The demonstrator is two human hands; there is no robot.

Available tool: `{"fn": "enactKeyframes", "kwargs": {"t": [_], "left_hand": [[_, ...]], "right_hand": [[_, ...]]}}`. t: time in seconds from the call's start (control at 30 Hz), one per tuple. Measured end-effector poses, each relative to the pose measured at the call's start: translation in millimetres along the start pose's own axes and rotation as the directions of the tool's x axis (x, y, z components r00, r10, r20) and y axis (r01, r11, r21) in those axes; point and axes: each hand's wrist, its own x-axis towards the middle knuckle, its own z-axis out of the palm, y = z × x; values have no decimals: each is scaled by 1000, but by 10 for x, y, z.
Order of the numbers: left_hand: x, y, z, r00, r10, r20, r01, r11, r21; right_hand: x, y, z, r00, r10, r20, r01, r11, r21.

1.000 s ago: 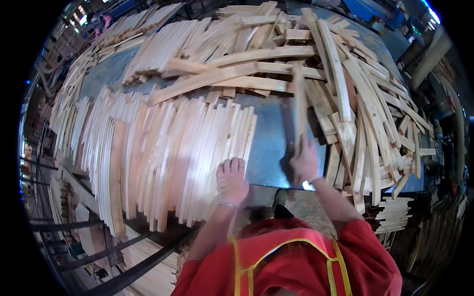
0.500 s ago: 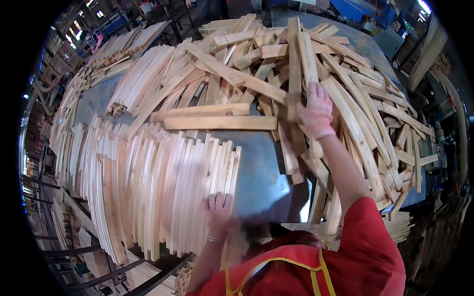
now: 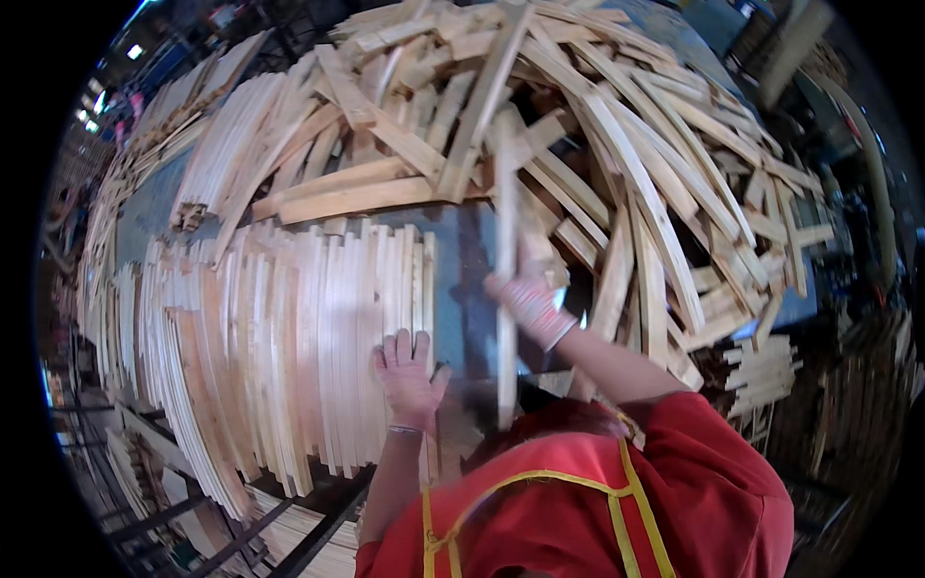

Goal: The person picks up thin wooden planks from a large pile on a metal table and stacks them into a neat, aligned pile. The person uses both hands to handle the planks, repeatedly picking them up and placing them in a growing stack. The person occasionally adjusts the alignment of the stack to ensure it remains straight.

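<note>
far left, low: dark metal rack bars (image 3: 154,519). next, row of pale wooden strips (image 3: 332,337), packed side by side, long axes pointing away from the body; 2 loose slats (image 3: 358,199) lie crosswise beyond its far ends. left hand (image 3: 409,380) is palm down at the row's right end, fingers spread wide, thumb out to the right, gripping nothing visible. then a bare strip of blue-gray metal tabletop (image 3: 462,323).

right of that gap: narrow wooden slat (image 3: 506,361), blurred, long axis running away from the body, about parallel to the row and apart from it. right hand (image 3: 535,308) is the nearer hand, closed around the slat's middle part from the right; fingers narrow, exact finger placement too blurred to tell. slat is to the right of the left hand's fingers, not touching them.

right: big jumbled pile of slats (image 3: 655,217), axes mixed. far right, low: stack of strips (image 3: 761,380).
</note>
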Motion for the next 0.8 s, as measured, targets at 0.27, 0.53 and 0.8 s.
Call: {"fn": "enactKeyframes", "kwargs": {"t": [0.27,0.53,0.8], "left_hand": [[-106,129,36,994,66,83,-60,996,-72],[68,385,-100,970,-96,222,35,964,263],[724,735,-61,991,-128,34,107,925,364]], "right_hand": [[-394,62,664,699,428,572,-158,874,-460],[-1470,47,-1214,924,-84,-372,62,996,-71],[-3162,2738,-2837,364,749,-553,-98,621,777]]}}
